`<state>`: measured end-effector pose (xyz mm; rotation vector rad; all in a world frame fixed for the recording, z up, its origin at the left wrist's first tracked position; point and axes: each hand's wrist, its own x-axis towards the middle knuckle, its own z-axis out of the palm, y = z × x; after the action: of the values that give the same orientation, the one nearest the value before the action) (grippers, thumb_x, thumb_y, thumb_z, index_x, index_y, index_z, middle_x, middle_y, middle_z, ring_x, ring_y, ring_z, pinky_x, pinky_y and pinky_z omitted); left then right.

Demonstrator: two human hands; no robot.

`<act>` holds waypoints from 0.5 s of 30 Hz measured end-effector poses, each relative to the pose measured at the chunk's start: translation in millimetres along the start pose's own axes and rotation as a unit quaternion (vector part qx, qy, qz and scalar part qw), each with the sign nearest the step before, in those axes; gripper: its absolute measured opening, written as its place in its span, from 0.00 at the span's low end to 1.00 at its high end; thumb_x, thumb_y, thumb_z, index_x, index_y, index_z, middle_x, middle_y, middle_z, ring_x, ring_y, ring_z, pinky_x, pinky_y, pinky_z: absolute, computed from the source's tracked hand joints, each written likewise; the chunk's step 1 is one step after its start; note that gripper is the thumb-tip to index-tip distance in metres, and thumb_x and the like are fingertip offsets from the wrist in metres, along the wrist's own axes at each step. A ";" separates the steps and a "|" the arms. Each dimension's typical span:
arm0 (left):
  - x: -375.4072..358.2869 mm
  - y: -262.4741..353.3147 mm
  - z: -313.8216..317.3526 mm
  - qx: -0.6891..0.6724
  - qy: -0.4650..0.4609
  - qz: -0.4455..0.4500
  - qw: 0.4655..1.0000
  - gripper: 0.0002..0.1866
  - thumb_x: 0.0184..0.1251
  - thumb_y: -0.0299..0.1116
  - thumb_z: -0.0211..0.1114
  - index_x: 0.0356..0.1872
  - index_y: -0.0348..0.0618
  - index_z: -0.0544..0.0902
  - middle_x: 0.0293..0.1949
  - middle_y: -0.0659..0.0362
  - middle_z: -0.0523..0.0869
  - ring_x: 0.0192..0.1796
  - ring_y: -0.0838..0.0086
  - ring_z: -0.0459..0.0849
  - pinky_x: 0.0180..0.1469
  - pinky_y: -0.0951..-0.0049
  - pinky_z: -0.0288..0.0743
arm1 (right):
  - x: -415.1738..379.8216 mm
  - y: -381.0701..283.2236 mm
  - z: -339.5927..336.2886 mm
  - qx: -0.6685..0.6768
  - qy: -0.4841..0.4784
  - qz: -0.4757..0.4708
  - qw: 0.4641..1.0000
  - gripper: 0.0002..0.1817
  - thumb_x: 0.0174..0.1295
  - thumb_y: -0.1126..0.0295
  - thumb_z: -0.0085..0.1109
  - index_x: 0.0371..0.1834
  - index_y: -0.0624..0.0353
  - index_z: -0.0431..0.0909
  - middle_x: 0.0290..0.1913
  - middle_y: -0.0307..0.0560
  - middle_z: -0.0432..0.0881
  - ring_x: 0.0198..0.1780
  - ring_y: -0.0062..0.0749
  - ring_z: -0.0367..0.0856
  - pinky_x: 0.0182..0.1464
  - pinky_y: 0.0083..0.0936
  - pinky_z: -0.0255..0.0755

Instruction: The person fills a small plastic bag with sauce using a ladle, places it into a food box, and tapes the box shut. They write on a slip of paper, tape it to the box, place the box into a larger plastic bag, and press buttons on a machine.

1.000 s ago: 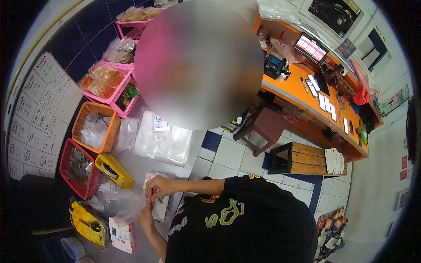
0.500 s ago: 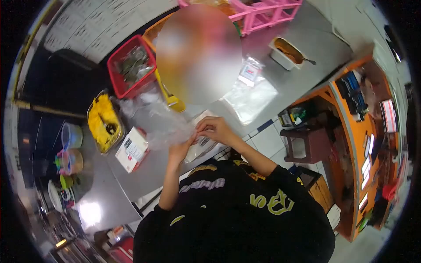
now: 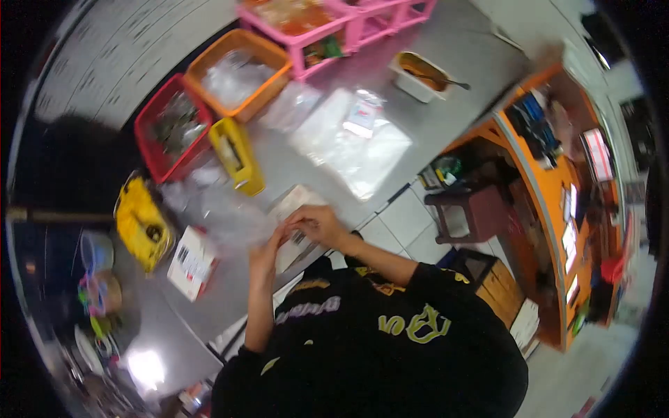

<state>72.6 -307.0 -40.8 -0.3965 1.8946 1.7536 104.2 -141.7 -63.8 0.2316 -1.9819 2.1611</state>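
Observation:
A clear plastic bag point(image 3: 233, 217) stretches across the counter, its near end reaching my fingers. My left hand point(image 3: 265, 254) is closed, pinching that end. Against it, fingertips together, my right hand point(image 3: 322, 226) is closed at the gathered edge of the bag; the exact grip is blurred. Beneath and beyond my hands lies a pale flat packet point(image 3: 296, 198) with a dark printed mark, partly covered by them. Left of the bag sits a white and red box point(image 3: 189, 263) with a barcode.
Yellow food fills a metal tray point(image 3: 167, 254) at left. Beyond are a yellow container point(image 3: 237, 157), a red basket point(image 3: 143, 139), an orange basket point(image 3: 268, 90) and a pink rack point(image 3: 327, 43). Clear plastic sheets point(image 3: 369, 157) and a white tub point(image 3: 412, 85) lie to the right.
The view has shifted, so the counter things appear farther left. My hands stay together at the bag's end, with the right hand curled more over the left fingertips.

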 end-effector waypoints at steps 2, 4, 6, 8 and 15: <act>1.3 -20.9 -8.0 0.262 0.030 0.083 0.961 0.20 0.64 0.36 0.63 0.52 0.34 0.75 0.45 0.53 0.82 0.44 0.68 0.81 0.45 0.72 0.75 | -6.2 9.9 11.1 0.023 0.090 0.040 0.995 0.08 0.52 0.85 0.58 0.35 0.67 0.75 0.35 0.47 0.81 0.37 0.25 0.81 0.38 0.22 0.77; 16.8 -41.6 -14.6 0.479 0.045 0.323 0.815 0.14 0.66 0.38 0.62 0.43 0.38 0.76 0.38 0.56 0.80 0.41 0.69 0.78 0.43 0.72 0.71 | -3.2 12.2 17.5 -0.045 0.169 0.023 0.984 0.05 0.53 0.86 0.56 0.32 0.67 0.73 0.30 0.45 0.77 0.34 0.24 0.79 0.37 0.21 0.77; 27.8 -43.3 -3.1 0.537 0.042 0.466 0.701 0.09 0.66 0.37 0.61 0.36 0.42 0.76 0.34 0.56 0.78 0.38 0.69 0.77 0.42 0.70 0.71 | -2.2 9.2 18.5 -0.026 0.191 0.029 0.981 0.05 0.53 0.86 0.53 0.29 0.66 0.70 0.26 0.43 0.74 0.32 0.24 0.77 0.35 0.21 0.74; 20.5 -14.2 9.8 0.311 -0.042 0.319 0.894 0.11 0.66 0.35 0.60 0.28 0.41 0.70 0.29 0.56 0.72 0.32 0.68 0.73 0.36 0.69 0.67 | -7.3 16.4 15.1 -0.057 0.195 0.017 0.979 0.05 0.54 0.86 0.52 0.29 0.65 0.69 0.26 0.42 0.74 0.32 0.23 0.76 0.35 0.21 0.72; 3.3 4.3 16.5 0.376 -0.120 0.342 0.853 0.09 0.66 0.30 0.60 0.34 0.39 0.68 0.31 0.57 0.72 0.34 0.72 0.75 0.38 0.73 0.70 | -25.0 -2.7 -7.7 0.211 0.113 0.097 0.966 0.05 0.59 0.83 0.49 0.30 0.61 0.68 0.28 0.37 0.73 0.32 0.19 0.74 0.36 0.20 0.68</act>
<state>70.5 -289.8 -39.4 0.8406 2.4816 1.1436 129.3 -134.9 -68.1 -0.1524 -1.4593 2.5836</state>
